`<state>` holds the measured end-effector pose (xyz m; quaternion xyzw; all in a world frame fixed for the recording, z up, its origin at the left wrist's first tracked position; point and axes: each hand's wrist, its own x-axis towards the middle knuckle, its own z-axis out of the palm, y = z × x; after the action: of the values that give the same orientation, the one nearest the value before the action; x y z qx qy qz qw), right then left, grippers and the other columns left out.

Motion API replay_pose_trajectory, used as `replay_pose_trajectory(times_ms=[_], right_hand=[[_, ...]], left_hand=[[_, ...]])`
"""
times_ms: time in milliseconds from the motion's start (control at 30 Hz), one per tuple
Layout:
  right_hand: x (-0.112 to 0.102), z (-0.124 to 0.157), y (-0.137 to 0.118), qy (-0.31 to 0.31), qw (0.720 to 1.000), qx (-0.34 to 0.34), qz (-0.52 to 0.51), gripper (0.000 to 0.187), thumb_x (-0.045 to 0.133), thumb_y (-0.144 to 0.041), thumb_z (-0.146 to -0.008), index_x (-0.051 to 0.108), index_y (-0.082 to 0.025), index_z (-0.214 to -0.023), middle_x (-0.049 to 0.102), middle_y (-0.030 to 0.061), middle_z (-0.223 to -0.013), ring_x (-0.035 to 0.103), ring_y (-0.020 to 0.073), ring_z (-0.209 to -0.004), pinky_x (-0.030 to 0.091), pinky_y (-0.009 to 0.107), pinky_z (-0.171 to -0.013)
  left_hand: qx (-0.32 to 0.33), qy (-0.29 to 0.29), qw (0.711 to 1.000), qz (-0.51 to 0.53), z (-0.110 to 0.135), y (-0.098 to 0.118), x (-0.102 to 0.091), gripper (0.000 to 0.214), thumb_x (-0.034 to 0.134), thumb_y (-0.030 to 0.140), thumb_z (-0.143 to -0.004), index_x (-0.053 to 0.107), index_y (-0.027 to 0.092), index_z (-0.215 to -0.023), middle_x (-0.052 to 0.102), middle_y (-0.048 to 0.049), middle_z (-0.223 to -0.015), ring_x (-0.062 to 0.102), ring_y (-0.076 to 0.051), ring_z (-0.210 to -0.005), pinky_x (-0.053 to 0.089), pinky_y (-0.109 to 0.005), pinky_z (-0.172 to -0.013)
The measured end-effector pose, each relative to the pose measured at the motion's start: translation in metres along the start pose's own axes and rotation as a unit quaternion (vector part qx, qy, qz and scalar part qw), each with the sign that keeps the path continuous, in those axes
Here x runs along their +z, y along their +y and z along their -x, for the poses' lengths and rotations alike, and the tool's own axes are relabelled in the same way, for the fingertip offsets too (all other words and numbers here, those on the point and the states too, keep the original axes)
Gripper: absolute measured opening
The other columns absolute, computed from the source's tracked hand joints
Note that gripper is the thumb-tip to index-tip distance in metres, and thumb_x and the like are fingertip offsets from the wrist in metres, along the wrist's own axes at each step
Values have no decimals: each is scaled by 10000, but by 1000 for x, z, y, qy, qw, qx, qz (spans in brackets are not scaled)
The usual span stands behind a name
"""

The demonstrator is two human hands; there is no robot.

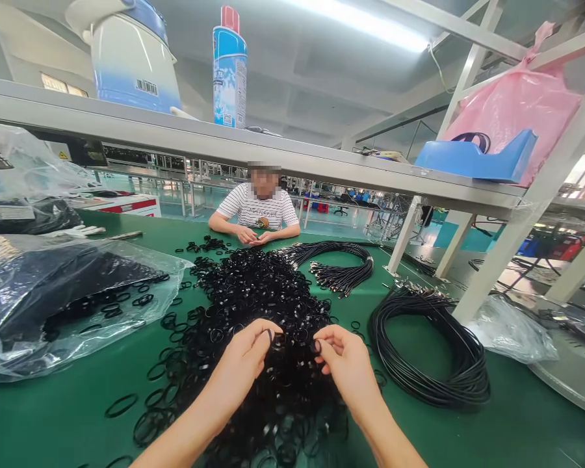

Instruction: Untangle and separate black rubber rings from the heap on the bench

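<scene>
black rubber o-ring point(269, 337) pinched between thumb and fingers of left hand point(241, 361), second o-ring point(316, 346) pinched in right hand point(345, 361), both just above heap of loose o-rings point(253, 292) on green bench mat point(53, 422), coiled black cables point(431, 351) to right

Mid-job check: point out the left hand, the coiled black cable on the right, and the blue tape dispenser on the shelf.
left hand point(244, 364): head view, middle of the hand
coiled black cable point(461, 390): head view, lower right of the coil
blue tape dispenser point(472, 162): head view, middle of its body
</scene>
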<state>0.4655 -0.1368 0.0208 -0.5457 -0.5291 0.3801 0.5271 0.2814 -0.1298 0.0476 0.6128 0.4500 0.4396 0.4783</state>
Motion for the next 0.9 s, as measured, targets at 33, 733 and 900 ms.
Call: replay_pose_trajectory(times_ms=[33, 733, 900], right_hand=[[-1, -1, 2, 6, 1000, 6, -3, 104, 572, -235, -717, 632, -168, -769, 592, 5, -653, 601, 148, -590, 438, 198, -435], [11, 14, -11, -59, 997, -44, -27, 122, 597, -150, -714, 670, -187, -805, 656, 10, -748, 574, 140, -663, 466, 237, -593], [7, 9, -11, -50, 997, -22, -56, 102, 622, -191, -718, 644, -176, -816, 667, 18, -763, 591, 145, -668, 483, 236, -580]], left_hand=[[-2, 8, 1000, 2, -1, 0, -1, 313, 449, 425, -853, 621, 193, -971, 289, 94, -534, 297, -95, -460, 247, -193, -449], [41, -62, 997, -30, 4, -4, 12, 145, 556, 186, -752, 640, 168, -868, 635, -6, -758, 556, -152, -722, 427, -254, -665], [39, -42, 997, -51, 3, -2, 6, 185, 526, 223, -785, 648, 181, -917, 621, 8, -755, 539, -145, -692, 396, -237, -626]])
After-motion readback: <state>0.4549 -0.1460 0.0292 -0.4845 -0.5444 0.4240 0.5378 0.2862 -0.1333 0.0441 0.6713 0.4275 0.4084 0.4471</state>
